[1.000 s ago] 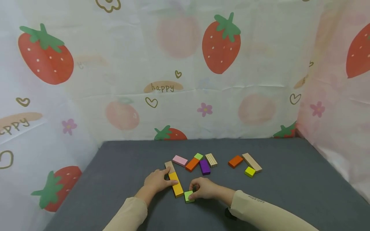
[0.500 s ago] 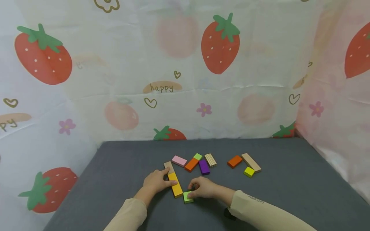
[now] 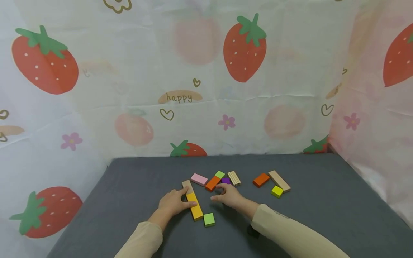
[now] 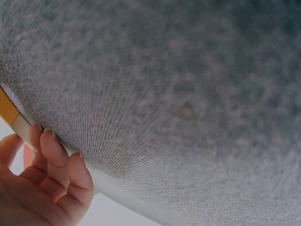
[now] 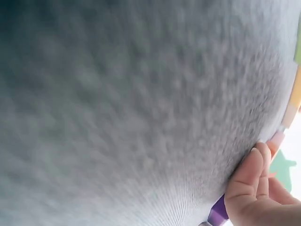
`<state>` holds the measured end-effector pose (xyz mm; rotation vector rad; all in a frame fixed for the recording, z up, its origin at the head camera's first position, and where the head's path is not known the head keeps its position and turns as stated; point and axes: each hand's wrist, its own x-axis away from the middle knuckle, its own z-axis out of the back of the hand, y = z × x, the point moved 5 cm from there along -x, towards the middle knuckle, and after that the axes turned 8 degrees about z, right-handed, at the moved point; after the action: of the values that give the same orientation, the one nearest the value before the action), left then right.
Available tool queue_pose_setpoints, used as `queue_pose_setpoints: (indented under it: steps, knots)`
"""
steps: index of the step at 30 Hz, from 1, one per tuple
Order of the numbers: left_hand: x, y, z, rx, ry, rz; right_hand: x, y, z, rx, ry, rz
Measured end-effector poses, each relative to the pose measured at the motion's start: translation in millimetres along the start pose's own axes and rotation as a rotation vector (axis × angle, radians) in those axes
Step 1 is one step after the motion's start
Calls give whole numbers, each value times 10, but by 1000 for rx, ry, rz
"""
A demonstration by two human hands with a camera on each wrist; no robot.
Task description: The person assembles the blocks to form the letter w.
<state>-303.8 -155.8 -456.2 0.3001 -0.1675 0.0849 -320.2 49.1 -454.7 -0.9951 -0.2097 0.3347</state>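
My left hand point(image 3: 172, 203) rests on a row made of a pale wooden block point(image 3: 187, 185) and a yellow length point(image 3: 195, 210). Its index fingertip touches the wooden part, its thumb the yellow part; in the left wrist view the fingers point(image 4: 54, 148) lie along the wooden end. A light green block point(image 3: 209, 219) sits by the row's near end. Farther back, my right hand point(image 3: 230, 197) holds nothing, thumb and index finger apart, its fingertips close to an orange-red block point(image 3: 213, 183). It partly hides a purple block point(image 3: 226, 181), which also shows beside it in the right wrist view.
Behind the hands lie a pink block point(image 3: 199, 179), a second green block point(image 3: 220, 174) and a striped wooden piece point(image 3: 234, 178). To the right are another orange-red block point(image 3: 261, 180), a long wooden block point(image 3: 279, 181) and a yellow cube point(image 3: 277, 191) on the dark grey table point(image 3: 322, 215).
My right hand has let go of the light green block and moved back toward the purple and orange-red blocks. My left hand stays on the row.
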Motion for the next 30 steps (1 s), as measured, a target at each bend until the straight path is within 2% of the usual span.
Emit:
queue_pose_setpoints:
  steps: [8, 12, 25, 30]
  knots:
    - [-6, -7, -9, -3, -6, 7, -145, 71, 41, -2, 44, -10]
    - [-16, -15, -16, 1, -13, 16, -214, 99, 53, -8, 61, -41]
    - [-10, -10, -1, 0, -1, 3, -306, 26, 52, 143, 102, -144]
    - [2, -7, 1, -1, 2, 2, -334, 35, 70, 156, 120, -177]
